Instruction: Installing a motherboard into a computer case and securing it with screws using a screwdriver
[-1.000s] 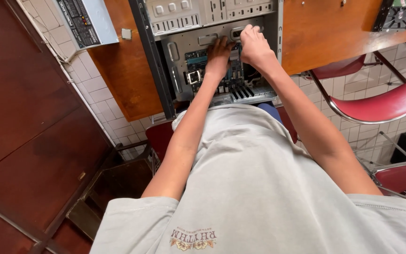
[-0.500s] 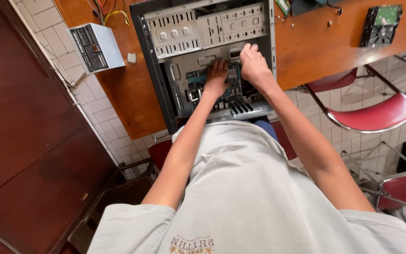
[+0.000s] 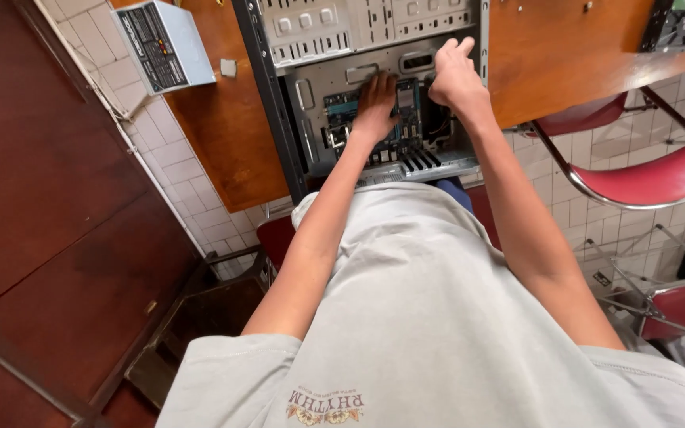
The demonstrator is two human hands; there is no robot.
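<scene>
An open grey computer case [image 3: 279, 95] lies on a brown wooden table [image 3: 231, 135]. Inside it sits a motherboard [image 3: 407, 119] with blue and black parts. My left hand [image 3: 374, 101] rests on the board's left half with its fingers spread and pressing down. My right hand [image 3: 455, 75] is at the board's right side, next to the case's wall. Its fingers are bent up toward the perforated metal bays [image 3: 334, 28]. What they touch is hidden by the hand.
A grey power-supply box [image 3: 164, 43] lies on the table left of the case, and a bare drive [image 3: 679, 24] sits at the far right. Red metal-framed chairs [image 3: 644, 178] stand at the right over a white tiled floor. A dark brown panel [image 3: 49, 198] fills the left.
My view has tilted, so the case sits lower and larger in frame. Both hands stay inside the case; the right hand has shifted slightly toward the case's right wall.
</scene>
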